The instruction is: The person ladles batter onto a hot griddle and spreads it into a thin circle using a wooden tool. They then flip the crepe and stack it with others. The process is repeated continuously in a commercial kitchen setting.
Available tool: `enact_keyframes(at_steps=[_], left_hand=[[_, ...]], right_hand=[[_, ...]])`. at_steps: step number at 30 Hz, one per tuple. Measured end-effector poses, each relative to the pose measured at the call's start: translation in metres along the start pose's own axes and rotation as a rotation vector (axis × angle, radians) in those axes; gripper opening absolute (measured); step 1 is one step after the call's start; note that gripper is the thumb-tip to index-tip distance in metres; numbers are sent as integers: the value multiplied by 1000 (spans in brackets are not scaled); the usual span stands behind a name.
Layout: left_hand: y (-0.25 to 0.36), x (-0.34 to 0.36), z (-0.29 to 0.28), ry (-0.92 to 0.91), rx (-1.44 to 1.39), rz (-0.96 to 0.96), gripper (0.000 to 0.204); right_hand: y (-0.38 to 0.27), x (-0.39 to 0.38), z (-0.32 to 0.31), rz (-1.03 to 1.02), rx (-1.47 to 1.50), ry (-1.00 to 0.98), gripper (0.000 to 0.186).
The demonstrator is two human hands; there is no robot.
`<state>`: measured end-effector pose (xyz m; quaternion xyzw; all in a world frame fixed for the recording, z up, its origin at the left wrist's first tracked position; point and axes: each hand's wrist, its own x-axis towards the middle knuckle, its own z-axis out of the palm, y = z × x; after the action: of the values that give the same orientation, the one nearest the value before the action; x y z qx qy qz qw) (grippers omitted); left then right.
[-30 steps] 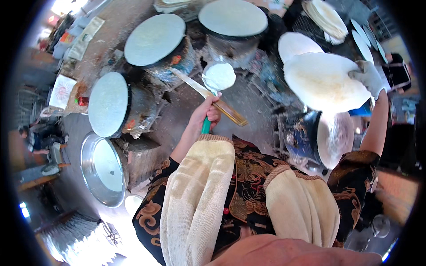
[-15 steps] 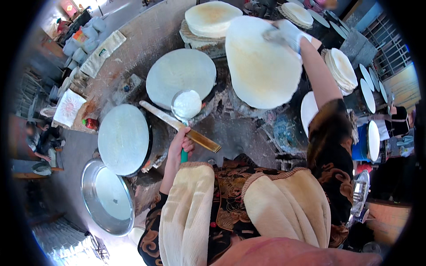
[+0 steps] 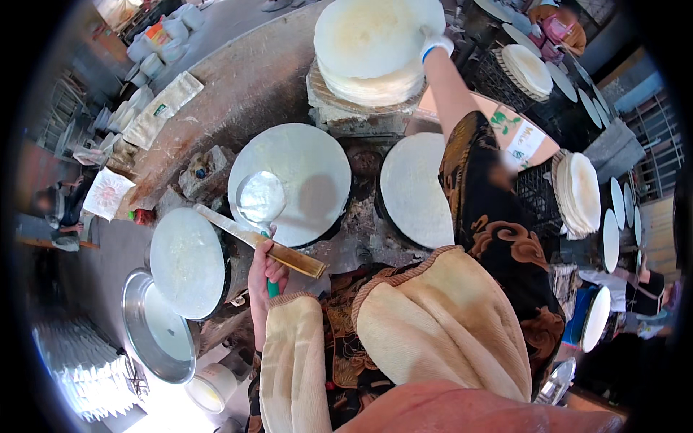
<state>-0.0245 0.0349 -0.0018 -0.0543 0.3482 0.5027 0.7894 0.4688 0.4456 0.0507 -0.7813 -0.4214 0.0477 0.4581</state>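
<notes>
Griddle (image 3: 310, 155) at mid-worktop carries a round shadow and, over its left part, the bowl of a ladle (image 3: 261, 196); whether the two touch cannot be told. Right of the griddle, another round plate (image 3: 413, 191) is partly hidden by a dark patterned sleeve (image 3: 498, 209). Beyond the griddle, to its right, stands a stack of flatbreads (image 3: 372, 90), its top sheet (image 3: 372, 36) reaching the picture's upper edge. The right hand (image 3: 437, 45), white-gloved, touches that sheet's right rim; whether its fingers pinch or merely rest is unclear. Farther right of the griddle, partly behind the forearm, a carton (image 3: 505, 115) bears a green plant print and lettering. At the griddle's near side, the left hand (image 3: 268, 270) is closed around the ladle's green handle and a flat wooden tool (image 3: 249, 233). The ladle points away from the person; the tool's long axis slants across it, pale end far left, brown end near right.
</notes>
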Motion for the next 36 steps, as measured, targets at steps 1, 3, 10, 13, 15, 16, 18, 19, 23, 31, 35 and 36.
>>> enact_keyframes(at_steps=[1,3,10,13,15,16,18,19,23,31,35,36], left_hand=[[0,3,5,25,-5,19,23],[-3,18,16,51,-14,40,10],[-7,41,48,79,58,73,29],[-6,50,47,35,33,62,29],[-5,56,44,16,14,48,30],[-5,57,44,16,10,38,30],[-3,60,43,15,8,12,31],[-2,61,42,13,10,-4,31],[4,54,44,7,53,-58,33],[25,66,9,-53,370,-162,29],[15,75,9,-130,664,-120,24],[3,86,8,-147,731,-153,23]], right_hand=[[-5,-23,19,245,277,-5,38],[-1,-51,42,565,662,145,31],[54,-46,107,923,782,12,43],[73,-23,120,828,559,-28,39],[86,-12,128,750,372,-57,37],[94,-7,131,709,261,-84,36],[105,7,138,605,19,-149,34],[113,14,139,476,-204,-252,34],[129,32,130,416,-218,-334,40],[45,-204,-15,-102,-78,-190,58],[-10,-418,-74,-418,172,-1106,52],[-36,-452,-108,-158,145,-1248,73]])
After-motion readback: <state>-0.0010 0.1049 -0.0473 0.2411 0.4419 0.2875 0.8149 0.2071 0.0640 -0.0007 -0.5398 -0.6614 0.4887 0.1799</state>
